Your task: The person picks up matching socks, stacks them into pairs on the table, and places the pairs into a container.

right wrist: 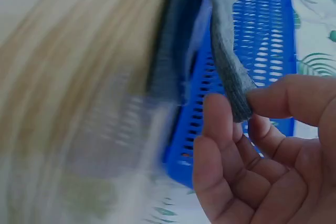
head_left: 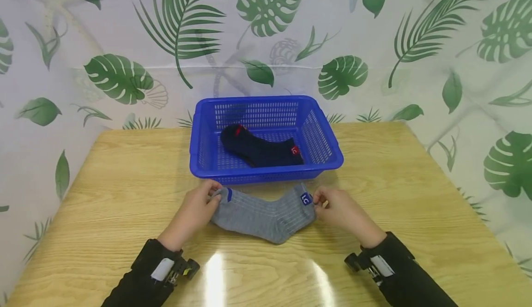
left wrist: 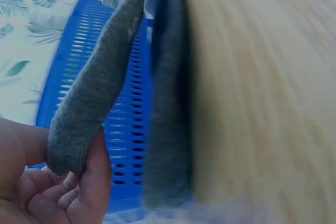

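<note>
A grey sock (head_left: 257,214) with blue labels is stretched sideways between both hands, just in front of the blue basket. My left hand (head_left: 198,210) pinches its toe end, at the blue band. At the cuff end, beside the "LC" label, my right hand (head_left: 338,207) grips the edge between thumb and fingers. In the left wrist view the sock (left wrist: 97,87) hangs from thumb and forefinger. The right wrist view shows the cuff (right wrist: 228,72) pinched the same way. Whether one sock or a stacked pair is held, I cannot tell.
The blue plastic basket (head_left: 266,174) stands at the back of the wooden table (head_left: 137,173), near the leaf-patterned backdrop (head_left: 266,30). Dark socks (head_left: 266,152) with red labels lie inside it.
</note>
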The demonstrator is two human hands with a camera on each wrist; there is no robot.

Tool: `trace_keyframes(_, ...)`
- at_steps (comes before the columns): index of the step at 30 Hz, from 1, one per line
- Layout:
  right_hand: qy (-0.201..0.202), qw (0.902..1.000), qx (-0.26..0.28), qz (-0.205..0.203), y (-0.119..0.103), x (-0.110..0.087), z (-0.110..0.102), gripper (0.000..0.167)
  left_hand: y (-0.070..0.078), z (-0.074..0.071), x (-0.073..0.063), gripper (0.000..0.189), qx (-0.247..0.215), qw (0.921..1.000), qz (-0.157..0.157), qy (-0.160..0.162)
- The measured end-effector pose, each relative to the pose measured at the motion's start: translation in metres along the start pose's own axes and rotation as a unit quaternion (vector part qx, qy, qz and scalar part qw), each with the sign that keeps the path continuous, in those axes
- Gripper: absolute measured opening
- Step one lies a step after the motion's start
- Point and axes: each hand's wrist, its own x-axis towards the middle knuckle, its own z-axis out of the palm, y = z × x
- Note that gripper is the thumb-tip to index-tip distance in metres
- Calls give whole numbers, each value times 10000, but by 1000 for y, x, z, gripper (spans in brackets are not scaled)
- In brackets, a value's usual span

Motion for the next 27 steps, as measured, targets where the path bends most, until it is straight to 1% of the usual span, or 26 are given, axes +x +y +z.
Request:
trace_keyframes(4,-31,9996,-211,-159,11,8,9,9,-10,6,5,23,275,9994,-186,-99)
trace_keyframes(7,-86,9990,-406,-138,15,12,13,9,-16,8,6,26,412,9984,-323,-194)
trace_keyframes(9,-119,9977,-656,-80,15,12,15,10,-18,8,6,27,450,9982,-333,-235)
trace_keyframes(11,-110,9948,-1015,-11,11,10,15,10,-15,8,4,30,569,9979,-237,-211)
trace_keyframes(13,-2,9888,-1480,-181,3,6,16,16,-8,8,-2,35,1033,9946,97,11)
trace_keyframes(14,35,9851,-1695,-305,-2,3,17,21,-3,8,-5,38,1339,9902,356,157)
trace_keyframes(15,48,9811,-1880,-453,-7,1,18,27,2,9,-9,43,1673,9832,670,295)
trace_keyframes(16,18,9769,-2043,-631,-13,-1,20,33,8,11,-14,46,2004,9741,971,397)
trace_keyframes(17,-57,9730,-2149,-837,-18,-3,23,39,14,13,-17,49,2341,9628,1273,445)
trace_keyframes(18,-166,9698,-2199,-1046,-22,-5,26,41,19,16,-21,49,2606,9519,1568,364)
trace_keyframes(19,-311,9672,-2204,-1221,-27,-6,29,42,25,19,-23,50,2798,9429,1803,117)
trace_keyframes(20,-451,9649,-2186,-1384,-30,-7,32,42,30,22,-25,50,2907,9357,1982,-253)
trace_keyframes(21,-555,9630,-2157,-1517,-33,-7,35,41,34,25,-26,49,2965,9301,2052,-699)
trace_keyframes(22,-606,9611,-2133,-1645,-36,-8,38,40,38,28,-27,47,3003,9248,2045,-1127)
trace_keyframes(23,-605,9591,-2129,-1766,-38,-8,40,37,40,29,-27,45,3046,9193,2016,-1464)
trace_keyframes(24,-569,9567,-2153,-1875,-40,-8,43,35,41,30,-27,42,3097,9153,1976,-1649)
trace_keyframes(25,-528,9544,-2191,-1955,-41,-8,46,33,41,30,-25,41,3171,9140,1921,-1651)
trace_keyframes(26,-491,9526,-2224,-2017,-42,-7,48,31,41,29,-24,39,3203,9174,1804,-1524)
trace_keyframes(27,-464,9509,-2285,-2036,-43,-7,51,30,39,27,-22,36,3276,9213,1691,-1237)
